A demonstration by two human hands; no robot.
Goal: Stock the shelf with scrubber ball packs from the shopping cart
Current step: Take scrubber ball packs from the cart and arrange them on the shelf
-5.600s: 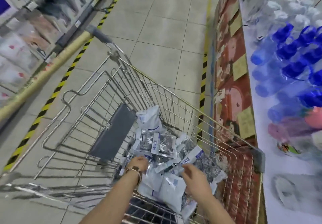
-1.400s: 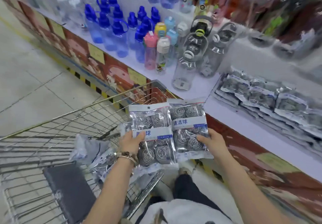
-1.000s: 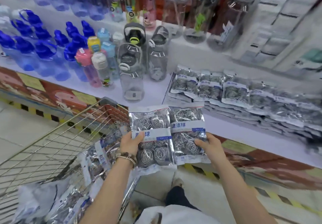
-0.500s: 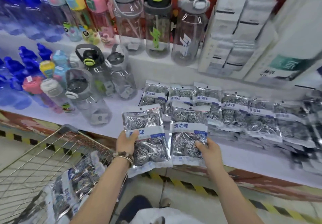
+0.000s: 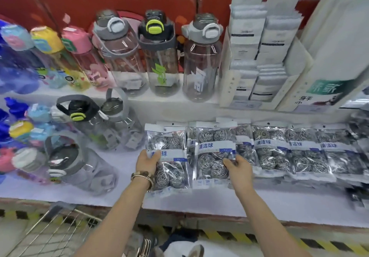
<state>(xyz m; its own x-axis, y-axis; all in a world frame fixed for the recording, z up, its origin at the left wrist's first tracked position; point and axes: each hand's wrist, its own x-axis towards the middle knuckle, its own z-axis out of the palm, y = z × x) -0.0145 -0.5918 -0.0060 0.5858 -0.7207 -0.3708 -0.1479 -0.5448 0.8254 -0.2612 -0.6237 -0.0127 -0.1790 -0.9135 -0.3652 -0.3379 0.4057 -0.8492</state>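
Outstretched, left hand point(image 5: 147, 162) pinches left pack point(image 5: 169, 140), right hand point(image 5: 238, 166) seemingly pinches right pack point(image 5: 211, 147).

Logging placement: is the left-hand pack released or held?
Held: the left hand grips the scrubber ball pack, thumb over its label. Whether it touches the shelf, cannot tell.

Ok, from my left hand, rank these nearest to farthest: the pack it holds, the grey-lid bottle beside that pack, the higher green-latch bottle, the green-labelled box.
1. Left pack: gripped by the left hand.
2. Grey-lid bottle: just to the left, low down.
3. Green-latch bottle: higher up, behind.
4. Green-labelled box: far right.
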